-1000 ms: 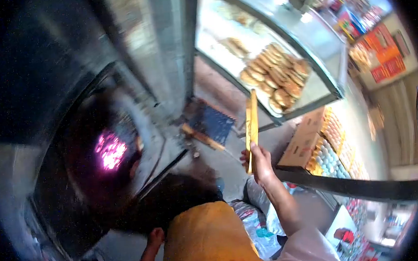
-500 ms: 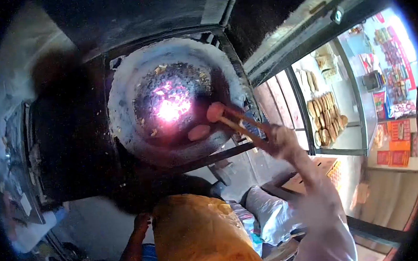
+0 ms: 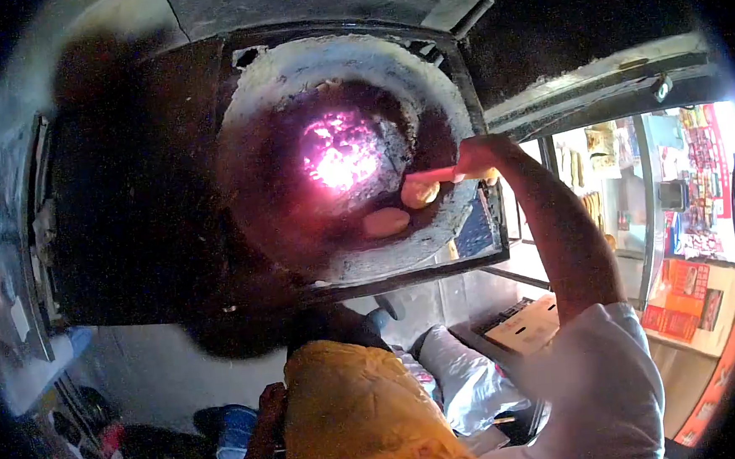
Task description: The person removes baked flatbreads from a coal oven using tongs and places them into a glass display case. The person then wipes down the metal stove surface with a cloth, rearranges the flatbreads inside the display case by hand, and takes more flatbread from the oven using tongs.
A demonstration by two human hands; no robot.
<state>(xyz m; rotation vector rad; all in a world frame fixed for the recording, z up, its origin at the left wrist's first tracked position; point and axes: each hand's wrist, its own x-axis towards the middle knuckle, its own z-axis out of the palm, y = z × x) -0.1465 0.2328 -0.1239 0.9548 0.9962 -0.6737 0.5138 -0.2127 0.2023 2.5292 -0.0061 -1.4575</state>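
Note:
My right hand (image 3: 481,155) is wrapped round the wooden tongs (image 3: 436,175), which reach over the right side of a round clay oven. Their far end is at a round piece of bread (image 3: 420,194) near the oven's inner wall. A second flat piece of bread (image 3: 386,222) lies just left of and below it. Glowing coals (image 3: 342,159) burn in the oven's middle. Low beside the yellow apron (image 3: 353,399) hangs my left hand (image 3: 272,399), small and dark; its fingers are hard to make out.
The oven's pale rim (image 3: 370,267) sits in a dark metal frame (image 3: 404,284). At right are a glass case (image 3: 583,183) with bread and a cardboard box (image 3: 525,325). White sacks (image 3: 465,375) stand below, and a blue container (image 3: 235,435) is at lower left.
The view has swung from the bread case to the oven. My right hand has brought the tongs from near the case into the oven, and their tip is now at the right-hand bread.

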